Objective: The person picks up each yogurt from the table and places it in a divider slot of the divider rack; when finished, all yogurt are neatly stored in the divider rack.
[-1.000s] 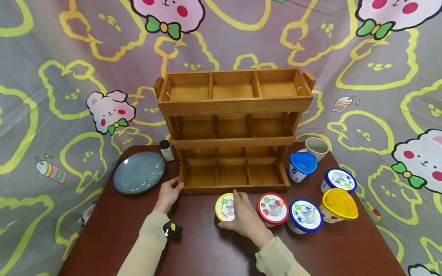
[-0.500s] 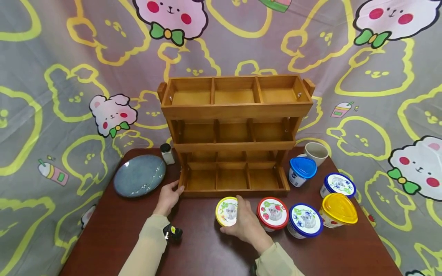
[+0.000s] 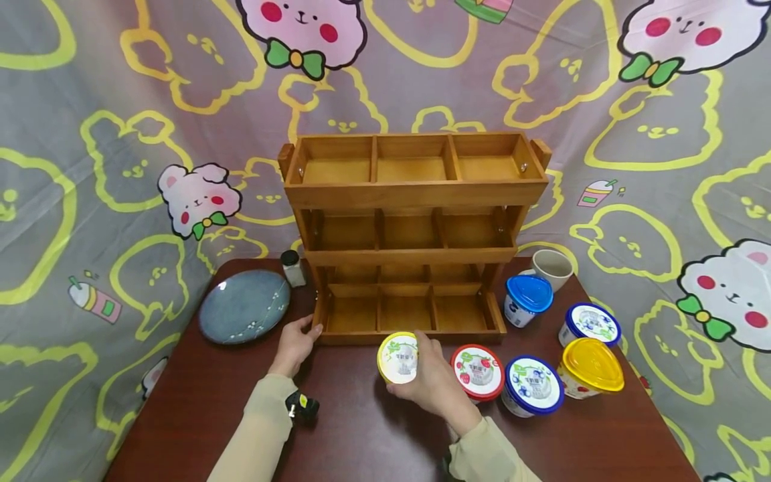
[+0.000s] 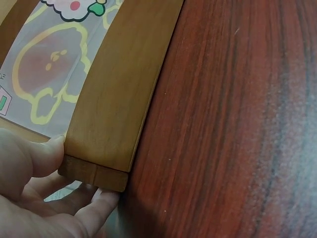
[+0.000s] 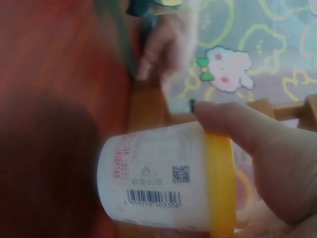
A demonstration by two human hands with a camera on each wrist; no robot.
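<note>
My right hand [image 3: 438,383] grips a white cup with a yellow-rimmed lid [image 3: 397,358] from its right side. In the right wrist view the cup [image 5: 153,178] is held sideways to the camera above the table, its barcode showing, with my thumb on the yellow rim. A three-tier wooden shelf [image 3: 415,195], divided into compartments, stands behind it. At the shelf's lower left corner is my left hand [image 3: 295,345]. The left wrist view shows its thumb and fingers pinching the end of the wooden board [image 4: 106,114].
Right of the held cup stand a red-lidded cup [image 3: 478,372], a blue-lidded cup [image 3: 533,385], a yellow-lidded tub [image 3: 591,365], another blue-lidded cup [image 3: 590,323], a tub with a blue lid [image 3: 529,294] and a mug [image 3: 552,268]. A plate [image 3: 243,306] and a black-capped jar [image 3: 292,269] are at left.
The yellow-lidded cup has risen off the table in my right hand and moved slightly toward the shelf. My left hand has stayed at the shelf corner. The head view has shifted a little.
</note>
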